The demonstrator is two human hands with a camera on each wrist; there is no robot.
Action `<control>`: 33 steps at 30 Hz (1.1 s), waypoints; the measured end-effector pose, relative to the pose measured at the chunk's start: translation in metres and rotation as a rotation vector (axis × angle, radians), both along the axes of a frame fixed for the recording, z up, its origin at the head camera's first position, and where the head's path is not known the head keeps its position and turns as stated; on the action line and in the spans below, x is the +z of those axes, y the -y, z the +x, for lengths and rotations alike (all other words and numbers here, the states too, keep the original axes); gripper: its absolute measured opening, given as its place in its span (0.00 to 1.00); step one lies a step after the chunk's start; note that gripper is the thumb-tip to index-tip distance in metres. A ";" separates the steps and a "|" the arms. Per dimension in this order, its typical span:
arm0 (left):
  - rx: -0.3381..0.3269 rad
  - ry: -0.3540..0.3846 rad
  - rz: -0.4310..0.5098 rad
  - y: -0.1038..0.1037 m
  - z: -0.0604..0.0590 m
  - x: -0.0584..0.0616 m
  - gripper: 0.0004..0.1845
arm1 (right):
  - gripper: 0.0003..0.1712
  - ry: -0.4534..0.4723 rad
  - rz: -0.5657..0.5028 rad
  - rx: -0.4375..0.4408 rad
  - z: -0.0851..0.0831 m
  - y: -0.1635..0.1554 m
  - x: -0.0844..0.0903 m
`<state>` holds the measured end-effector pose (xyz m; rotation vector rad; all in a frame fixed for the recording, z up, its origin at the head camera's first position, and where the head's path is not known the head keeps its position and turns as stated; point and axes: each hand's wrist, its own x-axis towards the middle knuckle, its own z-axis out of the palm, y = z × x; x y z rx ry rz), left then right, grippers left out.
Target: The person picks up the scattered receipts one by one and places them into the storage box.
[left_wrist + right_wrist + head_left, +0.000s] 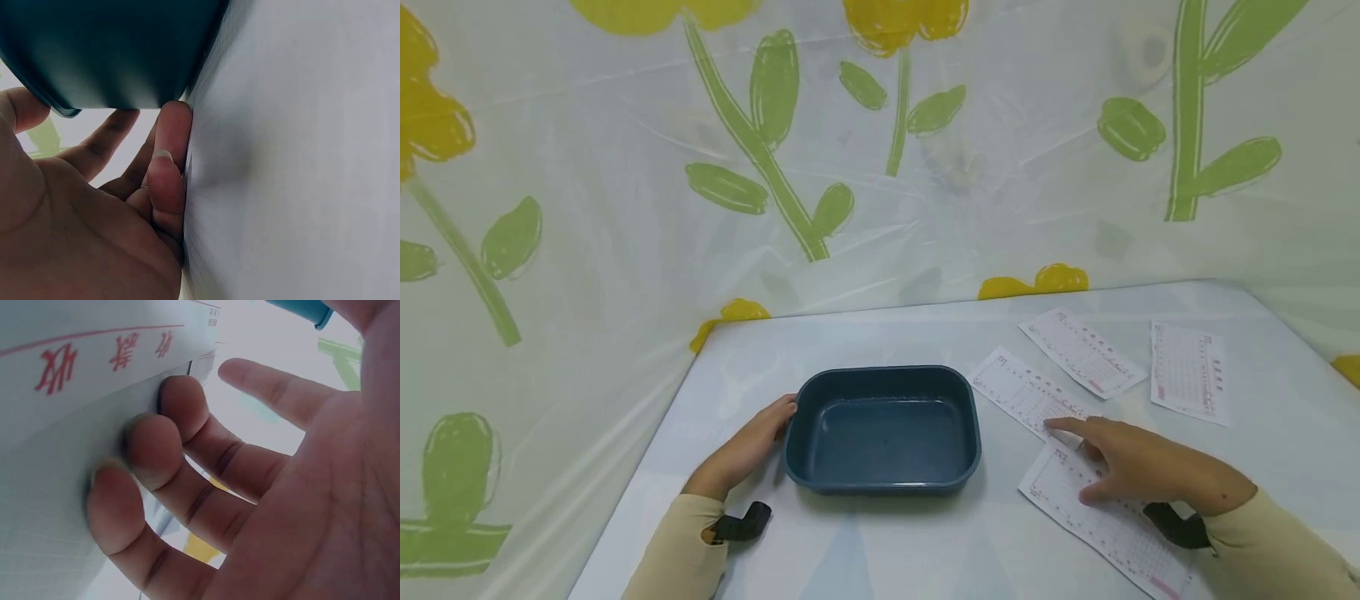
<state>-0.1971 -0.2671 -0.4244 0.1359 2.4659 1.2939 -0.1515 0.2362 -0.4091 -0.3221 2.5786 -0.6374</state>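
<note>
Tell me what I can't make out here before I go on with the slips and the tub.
- Print on the paper slips: too small in the head view; cut off by the edge and blurred in the right wrist view.
- Left hand fingers against the blue tub: the tub's wall hides them in the head view; the left wrist view is blurred.
- The nearest slip under the right hand: partly covered.

beige sleeves (677, 550), black wrist straps (741, 523)
</note>
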 end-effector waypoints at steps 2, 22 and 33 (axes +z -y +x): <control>-0.006 -0.004 -0.004 0.000 0.000 -0.001 0.28 | 0.54 0.009 0.015 0.003 -0.001 -0.001 0.000; 0.005 0.029 -0.002 -0.001 0.000 -0.003 0.30 | 0.41 -0.027 -0.026 0.026 0.002 -0.002 -0.003; 0.034 0.047 -0.021 -0.002 0.001 -0.002 0.33 | 0.36 -0.043 -0.022 0.041 0.001 0.000 -0.001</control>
